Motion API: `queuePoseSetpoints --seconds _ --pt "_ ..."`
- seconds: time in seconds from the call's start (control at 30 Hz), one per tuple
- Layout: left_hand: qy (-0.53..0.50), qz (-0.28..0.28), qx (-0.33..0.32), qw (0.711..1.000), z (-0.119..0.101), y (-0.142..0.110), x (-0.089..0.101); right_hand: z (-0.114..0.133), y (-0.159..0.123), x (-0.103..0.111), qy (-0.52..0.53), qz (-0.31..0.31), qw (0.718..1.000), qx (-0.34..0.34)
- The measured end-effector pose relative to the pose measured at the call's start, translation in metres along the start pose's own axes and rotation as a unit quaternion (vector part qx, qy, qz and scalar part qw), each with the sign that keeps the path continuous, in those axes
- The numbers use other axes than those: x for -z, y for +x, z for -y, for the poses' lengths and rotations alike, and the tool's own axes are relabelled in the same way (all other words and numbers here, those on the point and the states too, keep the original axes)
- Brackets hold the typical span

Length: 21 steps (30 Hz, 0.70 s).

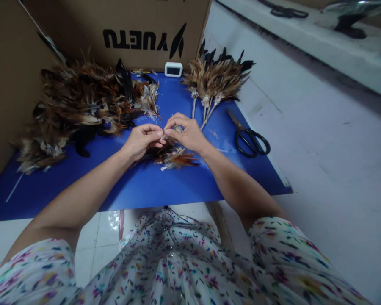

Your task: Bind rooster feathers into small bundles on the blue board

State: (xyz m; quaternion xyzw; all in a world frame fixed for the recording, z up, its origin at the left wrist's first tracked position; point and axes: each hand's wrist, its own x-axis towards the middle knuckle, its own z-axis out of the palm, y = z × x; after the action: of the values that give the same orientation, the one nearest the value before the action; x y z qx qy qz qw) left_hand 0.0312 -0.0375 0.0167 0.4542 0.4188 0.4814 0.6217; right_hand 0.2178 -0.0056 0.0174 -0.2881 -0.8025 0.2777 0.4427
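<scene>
Above the middle of the blue board, my left hand [143, 139] and my right hand [186, 133] meet fingertip to fingertip. Both are closed in a pinch, and what lies between the fingers is too small to make out. Just below them, a small heap of brown and white feathers [178, 159] lies on the board, partly covered by my left hand. Beyond my right hand stand bundles of tan feathers [214, 78] with dark tips, bound onto thin sticks. A large pile of brown and black feathers [92, 95] spreads to the left.
Black-handled scissors [252, 142] lie at the right on the blue board [174, 190]. A small white digital timer [173, 69] stands at the back against a cardboard box [139, 25]. More feathers on a stick [14, 187] rest at the far left. A pale wall [320, 127] borders the right side.
</scene>
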Motion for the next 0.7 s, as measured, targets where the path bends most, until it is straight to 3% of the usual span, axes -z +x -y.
queuePoseSetpoints --seconds 0.2,0.7 --pt "-0.007 0.006 0.014 1.0 -0.0018 -0.0013 -0.0007 0.0013 0.0002 0.0 0.024 0.014 0.999 -0.015" --pt "0.005 0.086 0.02 0.996 -0.0034 -0.0018 0.0049 0.0053 -0.0003 -0.0014 0.09 0.067 0.993 -0.024"
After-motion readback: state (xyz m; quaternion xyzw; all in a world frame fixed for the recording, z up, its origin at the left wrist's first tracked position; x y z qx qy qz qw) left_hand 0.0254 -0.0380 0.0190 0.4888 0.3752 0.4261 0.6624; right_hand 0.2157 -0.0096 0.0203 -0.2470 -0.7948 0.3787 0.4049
